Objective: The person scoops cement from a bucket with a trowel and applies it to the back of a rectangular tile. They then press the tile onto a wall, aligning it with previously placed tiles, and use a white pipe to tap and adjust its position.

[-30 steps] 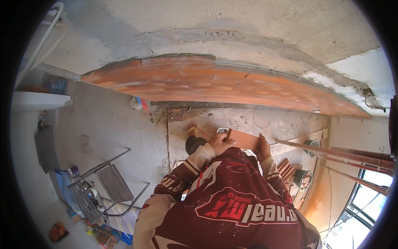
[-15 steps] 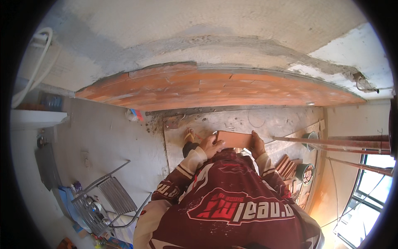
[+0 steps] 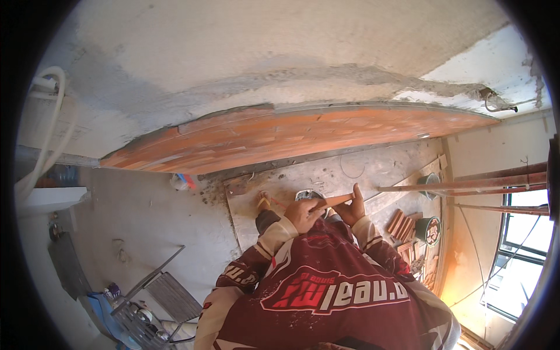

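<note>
Reaching forward, the left hand (image 3: 302, 216) and right hand (image 3: 353, 211) clamp their fingers on opposite ends of a terracotta tile (image 3: 336, 201).

Honestly, that tile (image 3: 335, 201) looks like plain matt clay, same as the tiled band (image 3: 291, 131). The plaster (image 3: 198, 52)'s rough and patchy, floor (image 3: 157, 219)'s dull concrete, shirt (image 3: 332, 254)'s printed cloth, and the white tube (image 3: 60, 96) looks like smooth plastic.

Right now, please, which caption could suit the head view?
The left hand and right hand hold one orange tile, seen edge-on, near a partly tiled wall.
</note>
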Motion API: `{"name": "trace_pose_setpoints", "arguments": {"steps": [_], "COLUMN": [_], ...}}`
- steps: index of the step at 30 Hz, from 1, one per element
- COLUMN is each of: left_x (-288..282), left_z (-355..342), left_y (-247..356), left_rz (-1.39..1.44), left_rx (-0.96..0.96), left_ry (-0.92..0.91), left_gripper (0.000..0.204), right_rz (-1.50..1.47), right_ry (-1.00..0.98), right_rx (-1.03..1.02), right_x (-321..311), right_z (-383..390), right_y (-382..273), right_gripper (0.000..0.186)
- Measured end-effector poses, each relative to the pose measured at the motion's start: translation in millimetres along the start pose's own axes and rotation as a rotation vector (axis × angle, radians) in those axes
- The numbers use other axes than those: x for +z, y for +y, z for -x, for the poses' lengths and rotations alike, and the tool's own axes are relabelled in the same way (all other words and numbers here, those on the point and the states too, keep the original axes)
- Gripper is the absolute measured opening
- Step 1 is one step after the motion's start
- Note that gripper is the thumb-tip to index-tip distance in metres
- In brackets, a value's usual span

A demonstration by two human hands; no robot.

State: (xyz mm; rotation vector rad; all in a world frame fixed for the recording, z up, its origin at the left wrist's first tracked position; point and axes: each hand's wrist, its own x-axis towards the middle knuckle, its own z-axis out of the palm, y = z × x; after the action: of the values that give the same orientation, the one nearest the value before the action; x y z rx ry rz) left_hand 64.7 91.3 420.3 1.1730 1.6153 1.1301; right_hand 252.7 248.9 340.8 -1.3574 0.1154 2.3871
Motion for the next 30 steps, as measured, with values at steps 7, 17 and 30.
{"name": "trace_pose_setpoints", "arguments": {"steps": [7,17,30], "left_x": [-33.5,-86.5,-238.1], "left_z": [26.6,126.6,302.6], "left_y": [-28.5,-222.9,-386.1], "left_rz": [-0.160,-0.097,-0.624], "left_rx": [0.141,-0.290,-0.693], "left_ry": [-0.180,-0.533,-0.794], "left_gripper": [0.038,0.087,0.060], "right_rz": [-0.020,-0.143,-0.331], "right_ry": [-0.062,0.252,0.071], "right_rx": [-0.111,-0.312,-0.354], "right_x": [14.2,-43.2,-91.9], "right_z": [-2.3,14.1,9.6], "right_y": [89.1,131.5,294.3], "right_gripper": [0.038,0.020,0.027]}}
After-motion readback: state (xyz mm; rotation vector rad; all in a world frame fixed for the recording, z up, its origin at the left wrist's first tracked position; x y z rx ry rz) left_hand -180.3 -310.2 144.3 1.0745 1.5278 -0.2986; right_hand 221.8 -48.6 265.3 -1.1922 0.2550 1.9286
